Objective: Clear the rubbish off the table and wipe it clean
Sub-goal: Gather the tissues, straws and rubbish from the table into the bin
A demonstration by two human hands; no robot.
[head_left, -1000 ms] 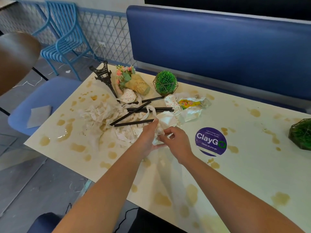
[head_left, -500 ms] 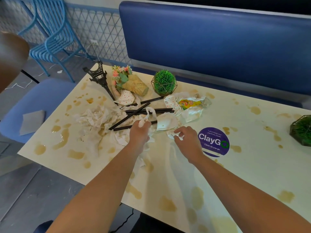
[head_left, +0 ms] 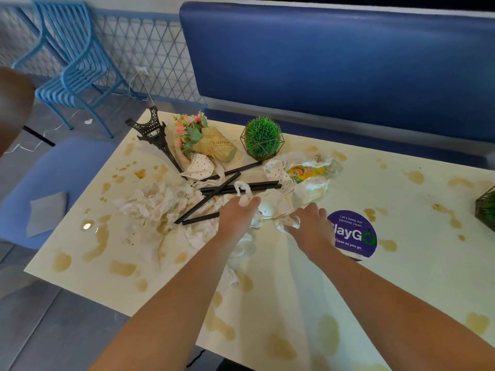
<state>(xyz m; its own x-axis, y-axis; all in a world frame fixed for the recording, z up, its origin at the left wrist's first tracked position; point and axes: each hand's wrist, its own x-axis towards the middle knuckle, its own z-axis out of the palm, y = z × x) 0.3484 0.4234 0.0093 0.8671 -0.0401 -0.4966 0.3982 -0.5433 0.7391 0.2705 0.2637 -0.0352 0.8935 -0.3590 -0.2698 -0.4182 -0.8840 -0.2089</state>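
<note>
A cream table [head_left: 375, 277] is spattered with brown stains. A heap of crumpled white tissues [head_left: 158, 202] lies at its middle left, crossed by several black straws [head_left: 214, 195]. My left hand [head_left: 237, 214] grips a wad of white tissue at the heap's right side. My right hand [head_left: 308, 223] pinches another crumpled white tissue piece just left of the purple ClayGo sticker [head_left: 356, 234]. Two dotted paper cups [head_left: 199, 167] lie crushed, and a yellow snack wrapper [head_left: 308, 171] sits on torn white paper behind my hands.
A black Eiffel Tower model [head_left: 155, 135], a wrapped flower bouquet [head_left: 203, 140] and a green ball plant [head_left: 262, 137] stand at the table's back. Another plant [head_left: 486, 207] sits at the right edge. A blue bench [head_left: 334, 65] runs behind; a blue chair with a grey cloth [head_left: 47, 212] is left.
My hands have drawn closer together over the tissues. The left hand now holds a bigger wad, and the right hand has gathered a crumpled piece.
</note>
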